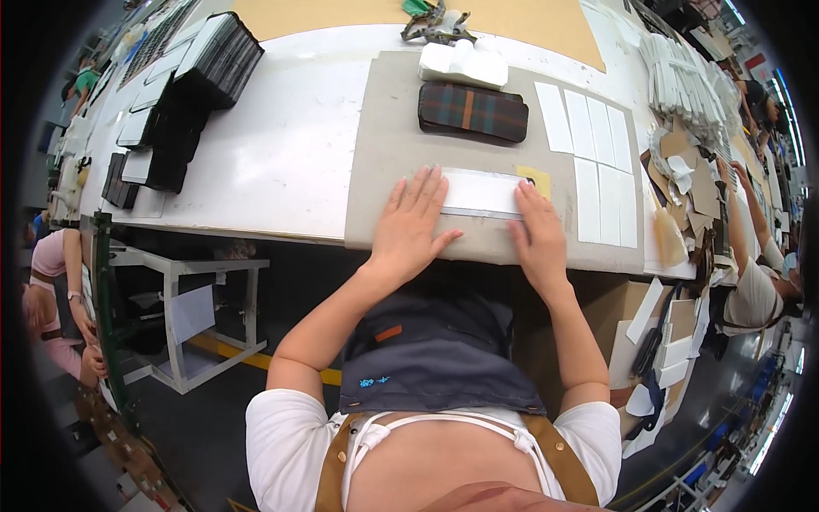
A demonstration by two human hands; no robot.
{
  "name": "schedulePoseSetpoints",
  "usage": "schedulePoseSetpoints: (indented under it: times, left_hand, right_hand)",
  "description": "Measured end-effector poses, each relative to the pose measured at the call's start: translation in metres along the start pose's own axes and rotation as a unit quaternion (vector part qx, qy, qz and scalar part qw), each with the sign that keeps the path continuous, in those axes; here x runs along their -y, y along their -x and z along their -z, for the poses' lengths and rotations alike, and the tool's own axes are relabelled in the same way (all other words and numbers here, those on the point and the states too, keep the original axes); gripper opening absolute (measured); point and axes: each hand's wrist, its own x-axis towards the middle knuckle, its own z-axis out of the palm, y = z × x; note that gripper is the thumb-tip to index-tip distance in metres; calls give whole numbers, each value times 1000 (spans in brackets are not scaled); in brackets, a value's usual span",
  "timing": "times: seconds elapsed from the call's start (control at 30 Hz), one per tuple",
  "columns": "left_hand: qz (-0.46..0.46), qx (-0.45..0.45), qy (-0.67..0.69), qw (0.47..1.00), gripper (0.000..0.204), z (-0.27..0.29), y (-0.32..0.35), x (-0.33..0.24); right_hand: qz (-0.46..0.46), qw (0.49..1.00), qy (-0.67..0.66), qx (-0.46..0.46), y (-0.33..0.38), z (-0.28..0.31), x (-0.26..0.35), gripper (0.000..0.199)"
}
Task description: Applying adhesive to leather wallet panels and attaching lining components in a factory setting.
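Observation:
A white rectangular strip, with a greyish band along its near edge, lies flat on a grey board in front of me. My left hand rests at the strip's left end, fingers stretched out and thumb apart. At the right end is my right hand, its fingers also extended, the tips on the strip's edge. Both hands are open and grip nothing. A yellow piece shows by the right fingertips, with a small dark thing on it that I cannot make out. Just beyond sits a dark plaid stack of flat pieces.
Behind the plaid stack stands a white stack, with a tangled patterned clump farther back. White rectangular pieces lie in rows at the right. Dark stacked pieces stand far left. Other people work at both sides.

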Motion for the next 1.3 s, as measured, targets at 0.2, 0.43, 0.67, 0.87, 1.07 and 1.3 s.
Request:
schedulePoseSetpoints:
  times: [0.2,0.43,0.67,0.87,1.07,1.3]
  left_hand:
    - [83,-127,67,986,70,-11,1,2]
    - [75,-141,141,977,64,-9,-2,7]
    - [87,-198,149,965,56,-16,-27,21]
    - [140,-171,564,796,28,20,-35,35]
    - [242,-316,354,846,59,84,-42,174]
    - [187,-15,-73,979,76,21,-37,216]
  right_hand:
    - [-75,985,-99,-121,-42,2,-19,17]
    - [-56,994,-63,-69,-60,-9,-38,10]
    - [105,964,-9,-245,-50,-1,-15,13]
    - [77,914,-218,-332,-47,-4,-19,25]
    - [16,950,-178,-258,-48,-2,-19,37]
    - [46,974,-104,-196,-54,0,-8,32]
